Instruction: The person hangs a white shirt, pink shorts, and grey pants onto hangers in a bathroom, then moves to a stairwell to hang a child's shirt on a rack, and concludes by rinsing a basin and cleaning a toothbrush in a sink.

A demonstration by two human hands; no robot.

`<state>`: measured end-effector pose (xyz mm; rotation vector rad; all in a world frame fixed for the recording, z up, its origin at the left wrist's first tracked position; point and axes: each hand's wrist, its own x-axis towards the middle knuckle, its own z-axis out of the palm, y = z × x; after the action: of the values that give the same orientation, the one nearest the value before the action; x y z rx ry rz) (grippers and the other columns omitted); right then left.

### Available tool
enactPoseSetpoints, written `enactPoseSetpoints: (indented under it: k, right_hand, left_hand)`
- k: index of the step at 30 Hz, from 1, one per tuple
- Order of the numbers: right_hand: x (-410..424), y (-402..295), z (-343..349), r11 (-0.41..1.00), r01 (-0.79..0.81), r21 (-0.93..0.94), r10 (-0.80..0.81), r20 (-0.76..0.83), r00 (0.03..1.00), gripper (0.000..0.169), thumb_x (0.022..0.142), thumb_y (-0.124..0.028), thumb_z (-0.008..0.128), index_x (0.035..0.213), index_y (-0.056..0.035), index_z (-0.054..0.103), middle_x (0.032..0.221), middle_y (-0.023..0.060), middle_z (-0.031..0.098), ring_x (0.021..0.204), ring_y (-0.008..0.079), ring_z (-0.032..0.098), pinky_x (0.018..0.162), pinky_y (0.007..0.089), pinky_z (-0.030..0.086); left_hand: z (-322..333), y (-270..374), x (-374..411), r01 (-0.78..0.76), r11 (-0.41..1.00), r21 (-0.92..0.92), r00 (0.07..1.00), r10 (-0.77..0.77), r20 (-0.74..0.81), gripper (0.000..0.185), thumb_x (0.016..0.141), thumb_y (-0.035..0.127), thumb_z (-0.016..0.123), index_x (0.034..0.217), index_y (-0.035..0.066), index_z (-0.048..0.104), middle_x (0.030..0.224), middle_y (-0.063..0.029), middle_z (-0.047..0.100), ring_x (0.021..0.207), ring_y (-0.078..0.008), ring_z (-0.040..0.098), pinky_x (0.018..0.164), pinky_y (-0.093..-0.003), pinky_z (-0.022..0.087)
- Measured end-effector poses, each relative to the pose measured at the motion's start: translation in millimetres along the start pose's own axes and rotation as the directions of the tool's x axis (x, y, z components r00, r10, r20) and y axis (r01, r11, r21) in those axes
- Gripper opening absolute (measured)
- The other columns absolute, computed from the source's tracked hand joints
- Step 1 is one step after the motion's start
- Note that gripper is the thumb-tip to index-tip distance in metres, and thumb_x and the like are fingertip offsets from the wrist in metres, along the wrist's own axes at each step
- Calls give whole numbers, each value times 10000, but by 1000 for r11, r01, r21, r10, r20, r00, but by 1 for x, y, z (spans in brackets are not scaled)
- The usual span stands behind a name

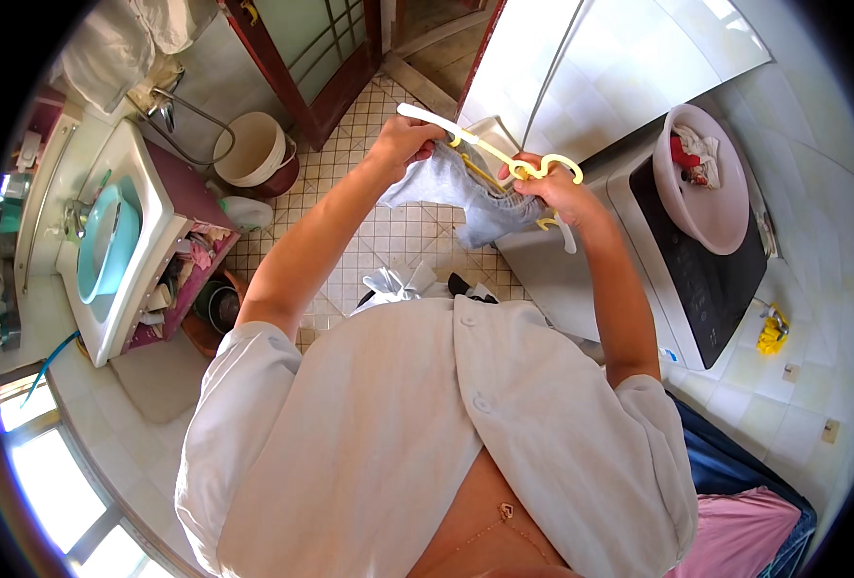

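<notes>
In front of me hangs a yellow and white plastic clothes hanger (495,150), its hook pointing right. My right hand (560,189) holds it near the base of the hook, fingers partly hidden behind it. A light grey garment (441,184) with a gathered, elastic-looking edge hangs around the hanger's yellow bar. With my left hand (401,148) I pinch the garment's edge, just below the hanger's white left end. The garment's right side bunches beside my right hand, and a white hanger tip shows below that hand.
At right, a pink basin (708,227) with clothes stands on a washing machine (665,267). A sink (154,173) at left holds a light blue basin (94,278). Beyond it are a bucket (250,155) and an open door (311,94). Something silvery (398,283) lies below my hands.
</notes>
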<state>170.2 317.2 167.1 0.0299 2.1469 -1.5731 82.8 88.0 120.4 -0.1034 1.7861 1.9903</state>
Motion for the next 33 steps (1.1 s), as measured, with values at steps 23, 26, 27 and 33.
enactPoseSetpoints:
  k: [23, 26, 27, 33]
  right_hand:
    - [-5, -4, -22, 985, 139, 100, -131, -80, 988, 321, 708, -78, 665, 1012, -48, 565, 828, -25, 549, 727, 49, 492, 645, 188, 390]
    - [1, 11, -25, 977, 211, 38, -198, -222, 955, 350, 703, -160, 714, 997, -50, 560, 796, -12, 558, 726, 79, 517, 644, 230, 418]
    - [2, 14, -24, 956, 293, 25, -270, -318, 909, 358, 702, -172, 717, 996, -44, 557, 794, -5, 561, 725, 86, 520, 645, 239, 421]
    - [-37, -13, 21, 726, 450, -520, -685, -606, 405, 115, 764, -48, 618, 873, -32, 585, 849, 81, 592, 751, 191, 576, 680, 280, 454]
  left_hand:
    - [13, 45, -35, -497, 681, 538, 828, 188, 528, 244, 856, 204, 576, 1012, 16, 575, 695, 48, 477, 646, -46, 380, 571, -207, 351]
    - [15, 36, -29, -658, 613, 438, 748, 465, 474, 255, 836, 267, 589, 908, 22, 581, 585, -55, 489, 539, -112, 379, 525, -293, 361]
    - [14, 39, -32, -598, 681, 422, 795, 438, 420, 240, 835, 259, 588, 936, 41, 587, 615, -84, 516, 558, -118, 418, 551, -283, 389]
    - [1, 57, -18, -651, 683, 333, 759, 579, 296, 243, 854, 242, 567, 937, 15, 591, 637, -21, 553, 599, -64, 425, 576, -240, 395]
